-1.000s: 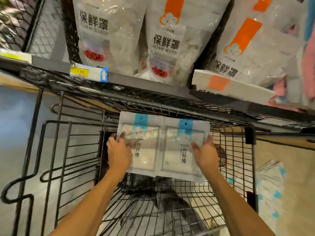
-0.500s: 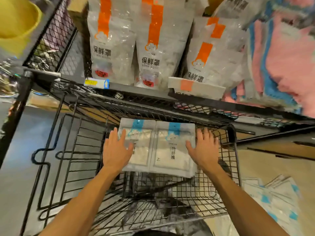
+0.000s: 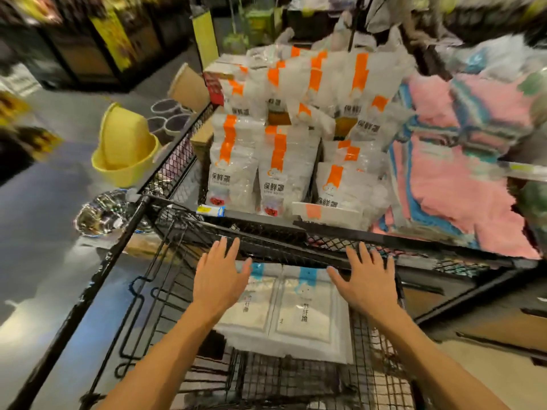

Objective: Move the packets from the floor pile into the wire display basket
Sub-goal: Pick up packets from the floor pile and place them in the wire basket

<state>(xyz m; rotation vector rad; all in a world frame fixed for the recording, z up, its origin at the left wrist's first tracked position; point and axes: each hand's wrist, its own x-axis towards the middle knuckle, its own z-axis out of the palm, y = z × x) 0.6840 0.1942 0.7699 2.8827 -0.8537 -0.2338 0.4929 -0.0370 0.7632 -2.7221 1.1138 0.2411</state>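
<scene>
Two white packets with blue tabs [image 3: 284,309] lie side by side, flat, in the wire display basket [image 3: 370,377], up against its far edge and partly tucked under the mesh shelf [image 3: 266,232] above; they look like the top of a small stack, but how many sit underneath is hard to tell. The person's left hand [image 3: 219,279] is spread flat with straight fingers over the left packet's near-left part; the right hand [image 3: 367,282] is just as flat and splayed over the right packet's right edge; neither hand curls around anything, and whether the palms actually touch the plastic or float just above it can't be told from this angle. Fingertips of both hands reach up to the shelf's front edge.

On that shelf stands a crowd of clear bags with orange stripes [image 3: 281,161], upright in rows, with a flat white box with an orange patch [image 3: 325,213] lying at the front edge just right of them; a small yellow price tag [image 3: 210,210] is clipped to the front edge on the left. Pink and blue cloths [image 3: 461,179] are heaped at the shelf's right end. Past the shelf's left edge, on the floor, sit a yellow bucket [image 3: 124,152] and something shiny and clear [image 3: 103,214]; the background is badly blurred.
</scene>
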